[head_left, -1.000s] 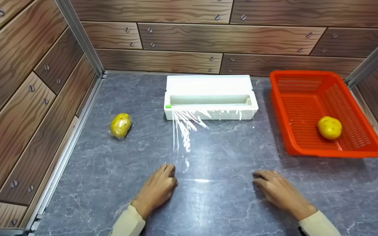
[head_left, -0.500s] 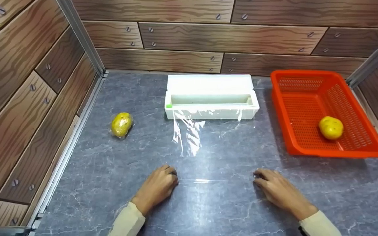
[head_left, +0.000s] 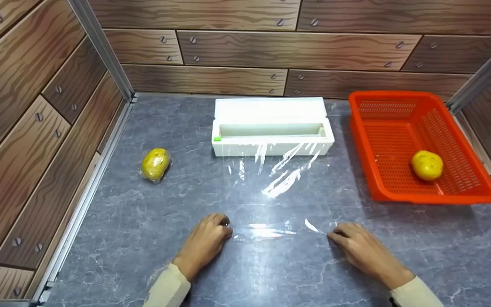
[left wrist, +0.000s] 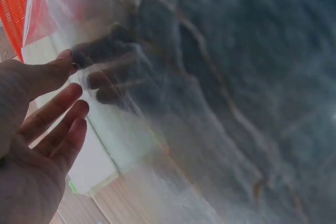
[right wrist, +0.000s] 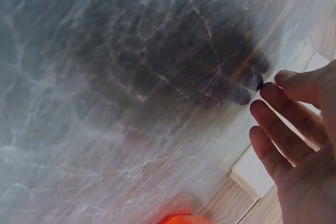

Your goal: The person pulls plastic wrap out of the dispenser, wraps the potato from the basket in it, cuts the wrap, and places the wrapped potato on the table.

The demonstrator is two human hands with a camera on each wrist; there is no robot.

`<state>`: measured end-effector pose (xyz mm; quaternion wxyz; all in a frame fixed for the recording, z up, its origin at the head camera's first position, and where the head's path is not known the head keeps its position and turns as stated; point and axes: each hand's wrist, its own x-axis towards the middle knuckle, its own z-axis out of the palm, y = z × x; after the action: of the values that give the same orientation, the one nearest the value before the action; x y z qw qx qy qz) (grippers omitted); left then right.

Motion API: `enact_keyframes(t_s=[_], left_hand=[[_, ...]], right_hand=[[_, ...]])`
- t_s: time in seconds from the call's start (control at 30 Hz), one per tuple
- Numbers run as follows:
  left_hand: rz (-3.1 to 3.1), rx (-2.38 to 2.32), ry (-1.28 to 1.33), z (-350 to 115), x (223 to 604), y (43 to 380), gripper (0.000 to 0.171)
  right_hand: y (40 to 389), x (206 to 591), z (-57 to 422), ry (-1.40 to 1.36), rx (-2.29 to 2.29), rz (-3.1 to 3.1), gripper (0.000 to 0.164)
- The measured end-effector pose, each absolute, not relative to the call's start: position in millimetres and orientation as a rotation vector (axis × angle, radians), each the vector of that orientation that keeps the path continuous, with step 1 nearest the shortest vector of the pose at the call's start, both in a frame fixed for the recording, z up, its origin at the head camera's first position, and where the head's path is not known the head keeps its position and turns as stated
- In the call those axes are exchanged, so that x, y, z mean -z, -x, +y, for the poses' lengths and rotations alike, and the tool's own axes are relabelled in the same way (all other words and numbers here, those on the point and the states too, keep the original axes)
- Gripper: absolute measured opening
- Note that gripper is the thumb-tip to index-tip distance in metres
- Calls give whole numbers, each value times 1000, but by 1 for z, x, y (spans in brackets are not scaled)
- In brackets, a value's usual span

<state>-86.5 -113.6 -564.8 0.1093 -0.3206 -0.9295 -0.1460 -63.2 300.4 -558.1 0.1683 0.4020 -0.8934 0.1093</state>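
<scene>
Clear cling film (head_left: 281,183) stretches from the front of a white cling film dispenser (head_left: 273,149) towards me. At its near left corner, my left hand (head_left: 206,241) pinches the film between thumb and forefinger just above the table. My right hand (head_left: 367,251) pinches the near right corner, and glints mark the film edge between the hands. In the left wrist view, the other fingers of the left hand (left wrist: 39,145) are spread loosely beside the film. The right wrist view shows the right hand (right wrist: 304,140) similarly, thumb and forefinger together at the film's edge.
The dispenser's lid (head_left: 270,109) stands raised, and a green slider (head_left: 217,139) sits at its left end. A film-wrapped yellow, potato-like item (head_left: 156,164) lies left. An unwrapped one (head_left: 427,165) rests inside a red basket (head_left: 361,164) at right. Wood-patterned walls (head_left: 232,51) enclose the table.
Glints on the film have shifted to the right, and more creases shine along its near edge between the hands. Both hands stay almost where they were, still gripping the film.
</scene>
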Motion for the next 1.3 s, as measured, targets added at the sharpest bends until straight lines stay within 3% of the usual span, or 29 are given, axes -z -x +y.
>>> enact_keyframes(t_s=[0.27,0.5,0.63,0.77,1.3], left_hand=[[-2734,434,927,-114,566,87,8],[-2733,440,920,-113,566,87,7],[-2722,415,918,-113,565,87,8],[-2719,399,915,-113,564,86,8],[-2728,333,913,-112,560,88,8]], right_hand=[[56,554,305,-1120,-317,-2604,41],[58,551,307,-1124,-380,-2530,36],[62,545,308,-1114,-429,-2458,19],[68,530,306,-1073,-502,-2397,43],[137,423,348,-889,-794,-2211,61]])
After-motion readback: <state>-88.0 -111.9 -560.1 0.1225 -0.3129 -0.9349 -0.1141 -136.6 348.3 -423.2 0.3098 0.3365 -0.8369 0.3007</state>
